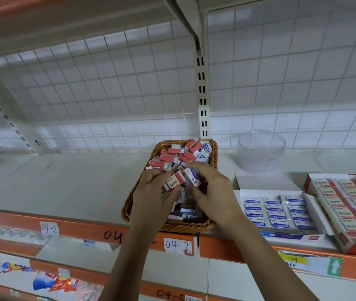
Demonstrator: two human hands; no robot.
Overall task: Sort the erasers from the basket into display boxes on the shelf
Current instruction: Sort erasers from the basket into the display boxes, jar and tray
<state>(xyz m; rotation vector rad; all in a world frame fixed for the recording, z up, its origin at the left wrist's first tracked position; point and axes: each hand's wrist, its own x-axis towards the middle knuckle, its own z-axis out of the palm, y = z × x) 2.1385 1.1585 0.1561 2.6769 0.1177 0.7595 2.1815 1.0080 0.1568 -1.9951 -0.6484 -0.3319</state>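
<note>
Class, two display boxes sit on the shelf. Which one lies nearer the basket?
The blue box, holding blue-labelled erasers: it sits just right of the basket, while the red box lies farther right.
</note>
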